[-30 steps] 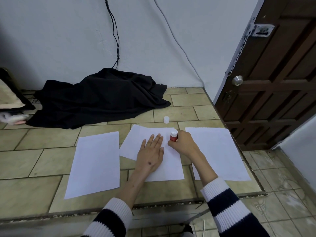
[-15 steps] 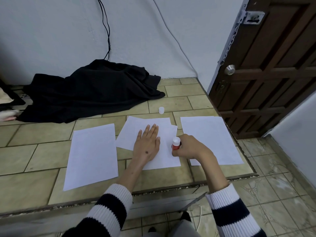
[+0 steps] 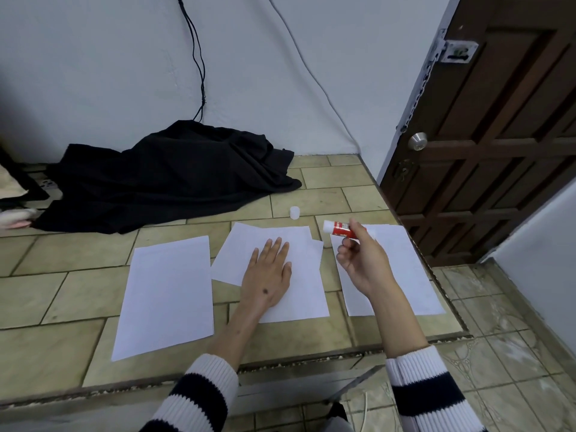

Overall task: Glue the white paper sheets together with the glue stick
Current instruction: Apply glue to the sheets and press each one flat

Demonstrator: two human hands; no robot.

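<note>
A black cloth is heaped at about ten o'clock on the tiled floor, against the pale wall. A single white paper sheet is laid flat at nine o'clock, apart from the others. At the centre, two overlapped white sheets are pressed down by the left hand, which is spread flat, palm down, fingers extended toward twelve o'clock and gripping nothing. A small white cap is stood on the tiles at twelve o'clock, just beyond the overlapped sheets. The red glue stick is held off the floor by the right hand, pinched between thumb and fingertips, its white end pointed toward nine o'clock. Beneath that hand, a third sheet is laid at three o'clock. A dark wooden door with a round metal knob is seen at two o'clock.
</note>
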